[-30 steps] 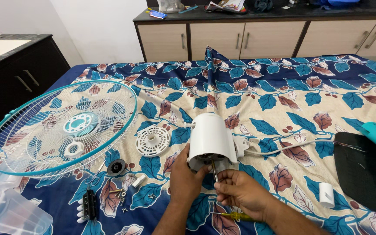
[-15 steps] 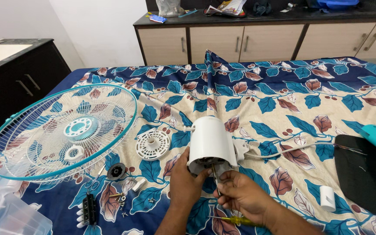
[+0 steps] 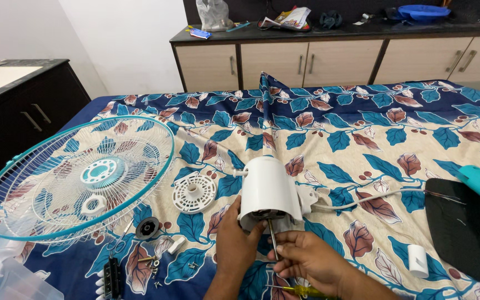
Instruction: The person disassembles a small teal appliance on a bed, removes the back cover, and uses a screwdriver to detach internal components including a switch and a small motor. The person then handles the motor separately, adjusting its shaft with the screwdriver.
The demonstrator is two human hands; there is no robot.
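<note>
A teal wire fan guard [image 3: 79,179] lies at the left of the floral bed sheet [image 3: 362,133], with a white round grille disc [image 3: 194,192] beside it. At centre, the left hand [image 3: 236,239] grips the white motor housing [image 3: 268,191], steadying it, while the right hand [image 3: 306,260] pinches its metal shaft [image 3: 272,236].

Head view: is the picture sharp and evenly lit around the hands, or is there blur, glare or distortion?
Head view: even, soft light; left hand, right hand and white motor housing are sharp; mild sheen on the housing, no harsh glare; wide-angle bending at the edges, seen in the fan grille.
</note>
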